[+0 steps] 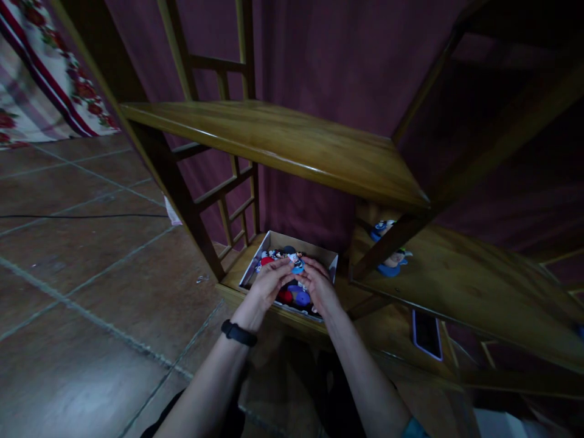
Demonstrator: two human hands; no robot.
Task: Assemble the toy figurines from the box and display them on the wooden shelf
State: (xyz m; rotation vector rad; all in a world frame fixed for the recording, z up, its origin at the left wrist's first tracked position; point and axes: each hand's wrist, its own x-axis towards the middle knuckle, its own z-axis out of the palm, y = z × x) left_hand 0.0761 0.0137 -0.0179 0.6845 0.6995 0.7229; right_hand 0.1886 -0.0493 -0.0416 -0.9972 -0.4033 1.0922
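Note:
Over an open shallow cardboard box (334,267) on the lower shelf, both hands meet around a small figurine (296,263) with a white upper part and a blue base. My left hand (270,280) pinches it from the left with its fingertips. From the other side, my right hand (319,285) closes its fingers on the same figurine. Several more small figures lie in the box, with red, black, white and purple parts, such as a purple disc-like piece (302,298). The hands partly cover them, so their shapes are hard to make out.
A wooden shelf board (274,134) runs above the box. On the right-hand shelf stand two blue-based figurines, one nearer (391,265), partly behind a wooden post. A phone (427,333) with a purple edge lies lower right. Tiled floor (100,286) extends to the left, crossed by a black cable (82,216).

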